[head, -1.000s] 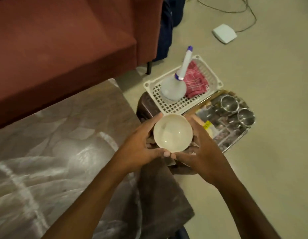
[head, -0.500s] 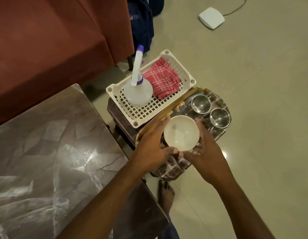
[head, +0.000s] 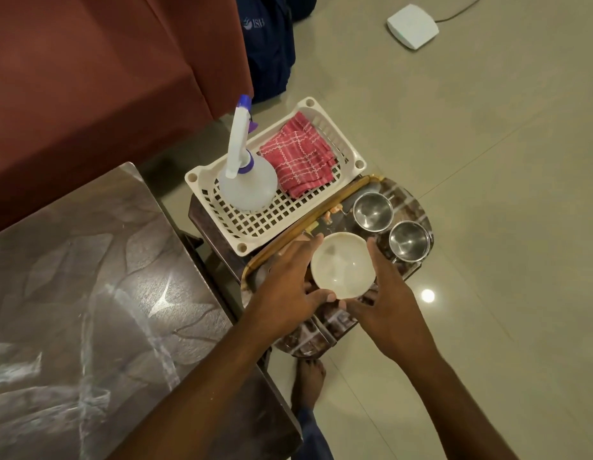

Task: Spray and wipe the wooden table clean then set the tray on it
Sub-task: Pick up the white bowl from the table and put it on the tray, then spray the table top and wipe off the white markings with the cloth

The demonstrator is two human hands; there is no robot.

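White bowl (head: 343,265) sat over the tray (head: 325,330) at centre, my left hand (head: 288,287) and right hand (head: 384,300) cupped round it. Spray bottle (head: 247,184) and checked cloth (head: 298,157) waited above; I judged the wooden table (head: 89,293), left, unwiped.

There is one table (head: 72,277) and one tray (head: 321,332). The tray carries two steel cups, one (head: 373,211) at its far edge and one (head: 409,241) at its right edge. There is one white bowl (head: 342,265). There is one basket (head: 271,220), and in it one bottle (head: 248,184) and one red cloth (head: 298,159). Two hands are in view, the left hand (head: 285,293) and the right hand (head: 384,300), and one bare foot (head: 310,380). Further there is one sofa (head: 89,78), one blue bag (head: 271,44) and one white box (head: 413,26).
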